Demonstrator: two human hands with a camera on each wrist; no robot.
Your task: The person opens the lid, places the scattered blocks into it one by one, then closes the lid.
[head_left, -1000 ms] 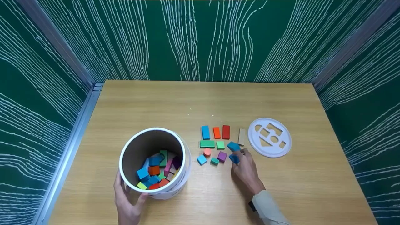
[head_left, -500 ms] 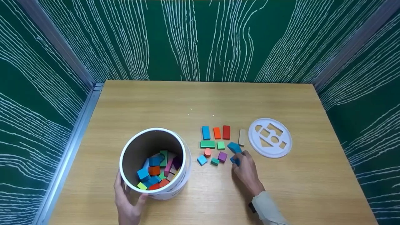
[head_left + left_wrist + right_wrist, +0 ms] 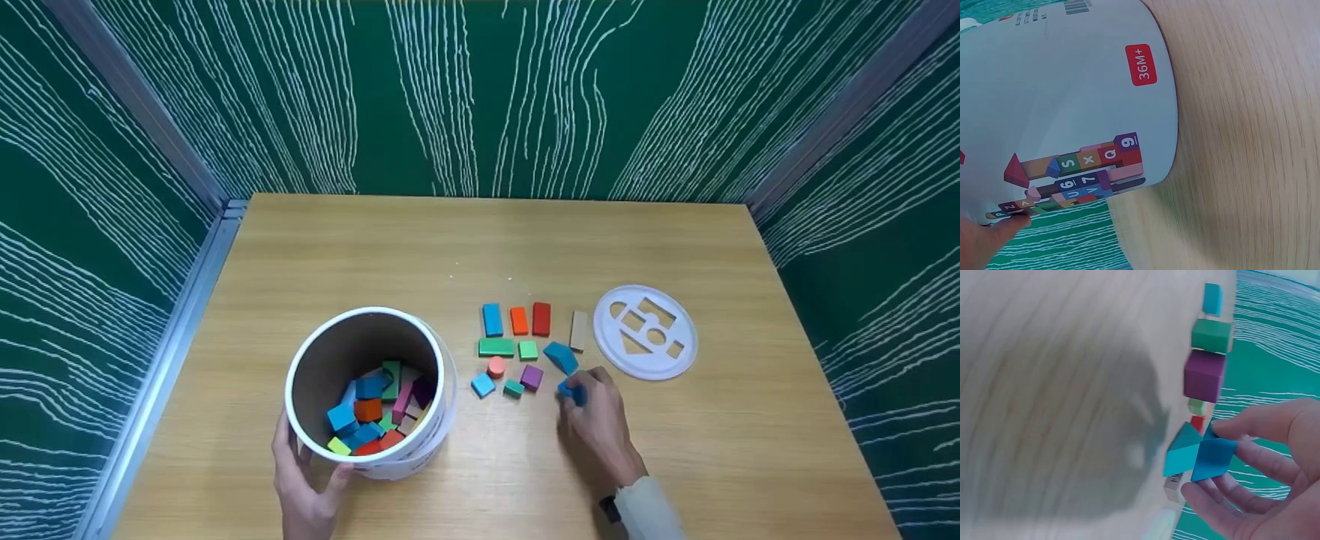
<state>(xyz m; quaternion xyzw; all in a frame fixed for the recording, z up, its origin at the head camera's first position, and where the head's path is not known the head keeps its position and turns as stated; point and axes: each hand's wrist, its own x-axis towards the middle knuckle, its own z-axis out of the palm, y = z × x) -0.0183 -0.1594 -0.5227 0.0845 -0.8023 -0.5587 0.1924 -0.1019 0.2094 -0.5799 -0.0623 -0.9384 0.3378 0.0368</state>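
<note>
My left hand point(image 3: 309, 491) holds the near left side of a white bucket point(image 3: 313, 341), thumb at the front near the rim. Inside the bucket lie several coloured wooden blocks. In the left wrist view its printed wall point(image 3: 1084, 95) and my thumb show. My right hand point(image 3: 604, 424) pinches a blue triangular block point(image 3: 573, 391) low over the table. The right wrist view shows this blue block point(image 3: 1214, 460) between thumb and fingers. Just beyond it, a second blue triangular block point(image 3: 561, 358) lies on the table.
Several blocks lie in loose rows between bucket and right hand, among them a red block point(image 3: 541, 319), a green block point(image 3: 496, 347) and a purple cube point(image 3: 531, 377). A beige block point(image 3: 578, 331) stands near a white lid point(image 3: 654, 367) with shaped cut-outs. Green walls border the table.
My right hand has shifted slightly down and to the right with the blue block, away from the second blue block. My left hand and the bucket stay put.
</note>
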